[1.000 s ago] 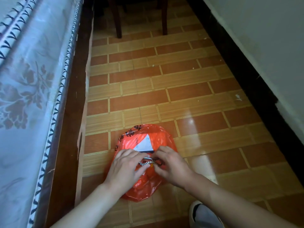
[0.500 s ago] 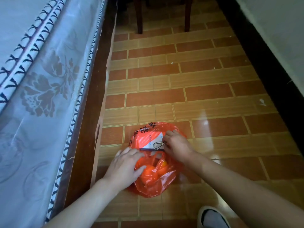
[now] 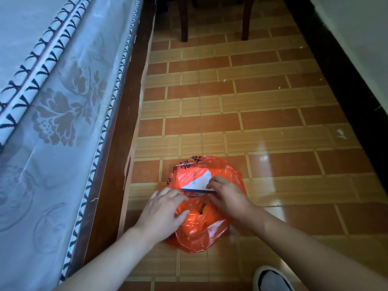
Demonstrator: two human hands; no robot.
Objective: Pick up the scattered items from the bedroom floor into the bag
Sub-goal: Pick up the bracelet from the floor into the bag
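Head view: left hand (image 3: 162,215) lying flat with loose fingers on the crinkled orange plastic bag (image 3: 204,227), right hand (image 3: 227,196) now pinching the white flat card box (image 3: 198,181) at its mouth; silvery metal chain (image 3: 194,194) dropped inside since a second ago, nothing loose on the brown tiled floor (image 3: 262,122). Probably near done.

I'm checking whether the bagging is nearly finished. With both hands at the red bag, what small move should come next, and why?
Probably let the metal chain drop into the red bag. The chain lies at the bag's mouth between the left hand and right hand, under the white box.
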